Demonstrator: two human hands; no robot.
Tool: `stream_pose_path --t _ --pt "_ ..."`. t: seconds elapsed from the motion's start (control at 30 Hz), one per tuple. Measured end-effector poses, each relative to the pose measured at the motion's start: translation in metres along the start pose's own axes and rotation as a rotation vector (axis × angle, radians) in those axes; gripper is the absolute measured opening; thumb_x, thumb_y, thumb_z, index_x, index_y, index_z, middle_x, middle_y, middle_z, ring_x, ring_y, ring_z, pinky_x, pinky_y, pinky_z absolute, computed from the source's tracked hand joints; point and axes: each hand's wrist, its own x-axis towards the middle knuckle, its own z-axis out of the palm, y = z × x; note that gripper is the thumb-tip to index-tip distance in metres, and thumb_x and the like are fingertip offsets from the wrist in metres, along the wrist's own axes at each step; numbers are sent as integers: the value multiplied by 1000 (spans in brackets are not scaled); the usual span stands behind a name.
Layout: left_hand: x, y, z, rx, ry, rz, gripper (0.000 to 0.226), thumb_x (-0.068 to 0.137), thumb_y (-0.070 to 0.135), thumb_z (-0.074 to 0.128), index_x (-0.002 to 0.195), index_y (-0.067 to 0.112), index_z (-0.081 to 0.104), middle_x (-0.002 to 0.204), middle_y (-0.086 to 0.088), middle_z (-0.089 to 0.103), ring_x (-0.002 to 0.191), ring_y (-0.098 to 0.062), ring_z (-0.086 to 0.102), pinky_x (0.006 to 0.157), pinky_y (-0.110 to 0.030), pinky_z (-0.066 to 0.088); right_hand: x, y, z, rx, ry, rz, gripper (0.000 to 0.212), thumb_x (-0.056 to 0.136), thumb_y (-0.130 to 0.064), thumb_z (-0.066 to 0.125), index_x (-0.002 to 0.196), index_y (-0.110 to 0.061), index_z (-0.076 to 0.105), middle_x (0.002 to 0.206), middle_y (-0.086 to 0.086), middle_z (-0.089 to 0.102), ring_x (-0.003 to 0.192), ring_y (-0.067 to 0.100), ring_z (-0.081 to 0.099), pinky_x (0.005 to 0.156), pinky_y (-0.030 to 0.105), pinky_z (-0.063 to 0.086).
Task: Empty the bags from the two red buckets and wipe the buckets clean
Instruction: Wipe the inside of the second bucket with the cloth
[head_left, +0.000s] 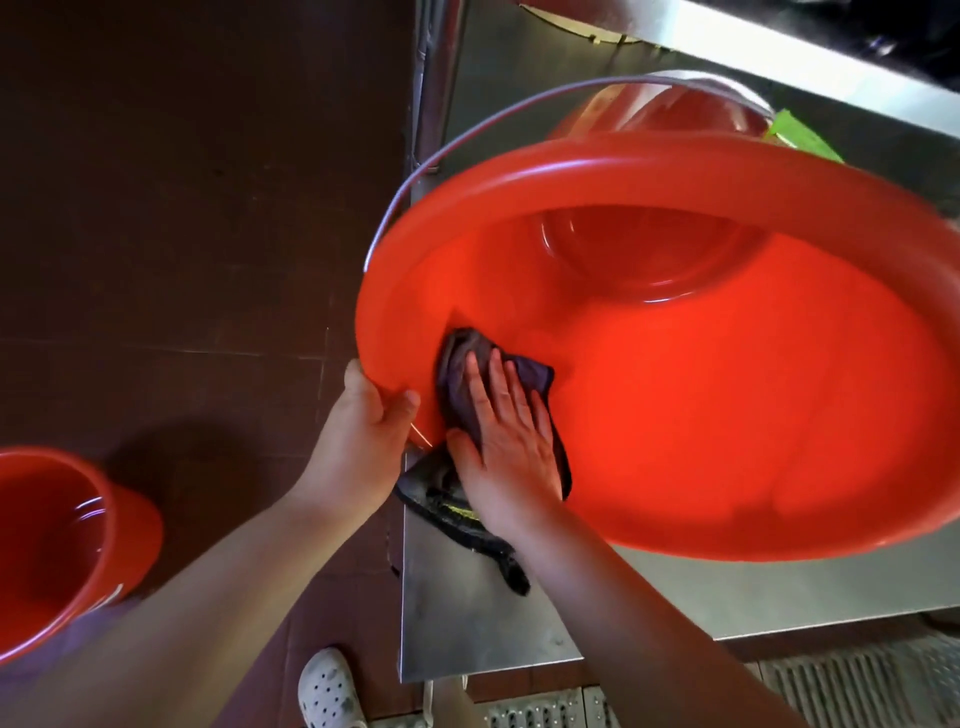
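Glossy plastic bucket (727, 415), matt cloth (457, 384)

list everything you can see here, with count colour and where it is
buckets: 2, red; one tilted on the counter being wiped, one on the floor at lower left
third red tub: 1, behind the tilted bucket, partly hidden
bucket handle: 1, grey wire, arched over the tilted bucket
cloth: 1, dark grey, against the bucket's inner wall, its tail trailing onto the counter
counter: 1, steel, right side
green item: 1, upper right on the counter, unclear what
floor: dark brown tiles
grate: metal, bottom right
shoe: 1, white with holes, bottom centre
left hand: grips the bucket rim
right hand: presses the cloth flat
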Motion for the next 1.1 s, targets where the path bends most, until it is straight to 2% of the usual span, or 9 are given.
stream_pose_path --t 0.07,0.23,0.37,0.43,0.57,0.63,0.8,0.97,1.1 --pt "-2 9 -7 38 4 31 28 84 34 55 88 60 42 100 5 61 95 -23 65 83 -56 53 10 13 -6 -34 2 -38 75 83 -47 27 148 -36 -8 160 -5 -1 147 12 -2 119 34 0" --pt "-6 32 -23 187 26 125 11 87 38 53 93 32 45 90 -2 64 88 -24 66 80 -56 53 57 60 -18 -179 6 95 70 92 -41 40 151 -30 6 160 -3 8 146 14 9 118 38 9" --pt "-15 44 -19 493 112 295 21 85 57 43 86 36 42 70 9 60 67 -3 58 59 -39 50 97 96 -28 -176 -2 308 66 92 -47 33 151 -33 7 160 -4 9 146 14 7 118 43 5" --pt "-15 41 -18 501 133 317 18 86 56 47 84 38 43 69 13 59 71 4 57 55 -28 45 105 102 -26 -161 0 342 65 92 -49 31 151 -34 7 160 -4 9 147 15 6 117 44 3" --pt "-9 12 -14 287 -58 112 12 88 28 63 92 34 54 91 13 67 91 -3 65 78 -28 51 105 98 -23 -144 15 350 65 92 -48 30 151 -33 7 160 -2 9 147 16 5 116 45 3" --pt "-10 -1 -12 285 -103 65 11 89 27 61 92 35 54 93 12 67 93 -5 65 85 -33 52 96 85 -21 -110 24 368 66 92 -47 31 151 -32 8 160 0 9 147 16 6 117 45 3" --pt "-13 -3 -6 208 -15 47 25 77 41 56 100 31 54 98 1 68 97 -21 65 89 -50 51 27 18 1 -11 120 183 75 84 -52 27 152 -28 4 160 2 10 147 16 8 118 41 6" --pt "-18 5 -4 239 8 109 25 91 27 56 114 20 49 102 0 65 98 -21 64 88 -48 51 -26 -6 8 118 35 -50 79 82 -50 29 144 -41 -19 158 -7 -12 145 9 -16 117 32 -9" --pt "-16 20 -11 336 82 206 14 93 30 55 104 23 49 90 8 62 88 -18 63 76 -37 48 -3 15 -8 125 22 -108 78 81 -43 36 144 -40 -10 159 -6 -5 147 11 -5 118 30 -3"
